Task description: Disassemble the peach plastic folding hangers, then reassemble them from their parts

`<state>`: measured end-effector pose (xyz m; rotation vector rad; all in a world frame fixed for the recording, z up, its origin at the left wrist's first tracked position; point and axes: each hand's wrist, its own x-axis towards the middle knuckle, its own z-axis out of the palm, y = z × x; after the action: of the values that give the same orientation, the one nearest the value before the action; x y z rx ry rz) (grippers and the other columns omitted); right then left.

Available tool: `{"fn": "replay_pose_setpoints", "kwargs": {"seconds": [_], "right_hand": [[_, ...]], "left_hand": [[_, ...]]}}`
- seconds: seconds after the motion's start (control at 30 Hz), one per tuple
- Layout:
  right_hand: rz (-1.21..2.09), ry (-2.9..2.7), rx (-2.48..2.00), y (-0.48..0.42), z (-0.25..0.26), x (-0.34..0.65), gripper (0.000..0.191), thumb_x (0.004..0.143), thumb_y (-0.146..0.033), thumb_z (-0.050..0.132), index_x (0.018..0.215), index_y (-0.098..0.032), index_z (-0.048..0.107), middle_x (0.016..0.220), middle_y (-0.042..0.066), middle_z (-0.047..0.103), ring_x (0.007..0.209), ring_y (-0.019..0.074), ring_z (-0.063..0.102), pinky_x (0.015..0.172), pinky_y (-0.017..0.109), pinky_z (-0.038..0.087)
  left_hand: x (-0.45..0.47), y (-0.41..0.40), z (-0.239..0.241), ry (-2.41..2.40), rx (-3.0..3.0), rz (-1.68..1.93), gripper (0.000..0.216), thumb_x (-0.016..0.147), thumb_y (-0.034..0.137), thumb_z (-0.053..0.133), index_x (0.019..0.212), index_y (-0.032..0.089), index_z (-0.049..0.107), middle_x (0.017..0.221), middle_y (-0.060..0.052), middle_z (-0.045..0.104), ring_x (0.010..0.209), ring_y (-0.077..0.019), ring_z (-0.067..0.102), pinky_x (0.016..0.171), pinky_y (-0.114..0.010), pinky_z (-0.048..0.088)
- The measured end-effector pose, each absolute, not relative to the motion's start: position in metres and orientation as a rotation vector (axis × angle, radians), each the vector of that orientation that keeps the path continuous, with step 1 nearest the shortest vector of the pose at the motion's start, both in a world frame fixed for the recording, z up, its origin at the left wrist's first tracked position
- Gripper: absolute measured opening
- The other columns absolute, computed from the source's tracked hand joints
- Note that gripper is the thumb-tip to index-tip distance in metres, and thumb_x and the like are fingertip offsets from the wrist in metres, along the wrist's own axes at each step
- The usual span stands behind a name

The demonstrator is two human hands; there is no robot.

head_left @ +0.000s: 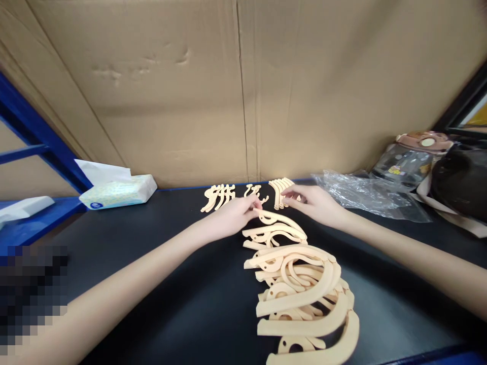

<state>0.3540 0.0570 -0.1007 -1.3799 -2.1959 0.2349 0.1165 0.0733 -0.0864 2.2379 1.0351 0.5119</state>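
Head view: on the black tabletop [152, 263], the left hand [232, 218] pinches the far tip of a pale curved flat wooden piece [281, 220], while the right hand [317, 205] clamps its fingertips on a fanned stack of small pale wooden strips [279, 190] just beyond it.

Single head cam, close over the table [160, 284], at its near edge. Faces forward-down. Cardboard [171, 101] behind the table fills the top.
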Motion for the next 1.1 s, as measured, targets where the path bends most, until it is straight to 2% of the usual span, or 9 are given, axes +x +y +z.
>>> {"fn": "replay_pose_setpoints", "kwargs": {"seconds": [0.1, 0.23, 0.37, 0.5, 0.57, 0.67, 0.83, 1.0, 1.1], "right_hand": [[0.704, -2.069, -1.216, 0.058, -0.092, 0.33, 0.026, 0.08, -0.035, 0.06, 0.099, -0.017, 0.064, 0.079, 0.003, 0.07, 0.075, 0.0166, 0.065, 0.071, 0.029, 0.049], [0.814, -1.884, -1.102, 0.076, -0.084, 0.318, 0.02, 0.078, -0.031, 0.062, 0.09, -0.015, 0.065, 0.086, 0.006, 0.071, 0.079, 0.0163, 0.066, 0.075, 0.03, 0.05], [0.553, -1.934, -1.136, 0.091, -0.072, 0.321, 0.021, 0.082, -0.031, 0.058, 0.095, -0.017, 0.066, 0.09, 0.006, 0.071, 0.077, 0.016, 0.064, 0.071, 0.028, 0.048], [-0.125, -2.123, -1.266, 0.096, -0.058, 0.322, 0.024, 0.089, -0.026, 0.045, 0.104, -0.017, 0.061, 0.096, 0.01, 0.067, 0.087, 0.0218, 0.06, 0.067, 0.03, 0.039], [-0.245, -2.223, -1.295, 0.099, -0.054, 0.32, 0.022, 0.089, -0.02, 0.042, 0.098, -0.014, 0.061, 0.093, 0.013, 0.065, 0.085, 0.0236, 0.057, 0.064, 0.031, 0.033], [-0.057, -2.287, -1.29, 0.107, -0.051, 0.316, 0.019, 0.088, -0.019, 0.042, 0.087, -0.015, 0.06, 0.077, 0.008, 0.063, 0.07, 0.0193, 0.055, 0.06, 0.029, 0.031], [0.342, -2.128, -1.304, 0.125, -0.051, 0.329, 0.03, 0.093, -0.025, 0.035, 0.073, -0.016, 0.057, 0.056, 0.001, 0.057, 0.047, 0.0112, 0.05, 0.051, 0.025, 0.038], [0.557, -1.79, -1.31, 0.131, -0.053, 0.351, 0.025, 0.09, -0.026, 0.039, 0.081, -0.015, 0.06, 0.061, 0.004, 0.062, 0.046, 0.0106, 0.052, 0.044, 0.023, 0.039], [0.567, -1.547, -1.276, 0.132, -0.055, 0.354, 0.025, 0.09, -0.025, 0.035, 0.09, -0.016, 0.058, 0.07, 0.005, 0.066, 0.049, 0.0108, 0.054, 0.045, 0.023, 0.041]], "left_hand": [[0.125, 0.082, -0.076, 1.036, 1.96, 0.645, 0.007, 0.086, 0.019, 0.048, 0.092, 0.017, 0.053, 0.085, -0.005, 0.065, 0.076, -0.0148, 0.062, 0.067, -0.028, 0.05], [0.136, 0.09, -0.066, 1.016, 1.694, 0.789, 0.013, 0.088, 0.022, 0.051, 0.096, 0.013, 0.055, 0.092, -0.011, 0.066, 0.079, -0.0147, 0.064, 0.069, -0.029, 0.052], [0.142, 0.099, -0.061, 1.044, 1.607, 0.911, 0.015, 0.088, 0.022, 0.052, 0.083, 0.011, 0.06, 0.077, -0.007, 0.062, 0.064, -0.0097, 0.058, 0.061, -0.022, 0.046], [0.142, 0.106, -0.055, 1.139, 1.681, 1.001, 0.029, 0.094, 0.026, 0.041, 0.072, 0.014, 0.057, 0.057, 0.001, 0.048, 0.048, -0.0077, 0.045, 0.051, -0.021, 0.036], [0.142, 0.106, -0.053, 1.201, 1.772, 1.016, 0.034, 0.094, 0.029, 0.039, 0.066, 0.015, 0.053, 0.052, 0.003, 0.043, 0.048, -0.0101, 0.045, 0.052, -0.022, 0.034], [0.143, 0.102, -0.053, 1.343, 1.933, 1.063, 0.033, 0.093, 0.028, 0.041, 0.063, 0.017, 0.048, 0.056, -0.001, 0.048, 0.063, -0.0169, 0.053, 0.062, -0.025, 0.036], [0.128, 0.105, -0.063, 1.587, 2.091, 1.06, 0.021, 0.091, 0.033, 0.044, 0.079, 0.018, 0.052, 0.071, -0.006, 0.058, 0.087, -0.026, 0.058, 0.074, -0.029, 0.037], [0.089, 0.13, -0.073, 1.784, 2.015, 0.921, 0.03, 0.082, 0.041, 0.055, 0.061, 0.019, 0.053, 0.064, -0.006, 0.059, 0.088, -0.0294, 0.06, 0.077, -0.033, 0.039], [0.08, 0.135, -0.078, 1.818, 1.925, 0.976, 0.022, 0.077, 0.04, 0.06, 0.079, 0.018, 0.06, 0.091, -0.01, 0.064, 0.109, -0.0325, 0.052, 0.087, -0.036, 0.038]]}}
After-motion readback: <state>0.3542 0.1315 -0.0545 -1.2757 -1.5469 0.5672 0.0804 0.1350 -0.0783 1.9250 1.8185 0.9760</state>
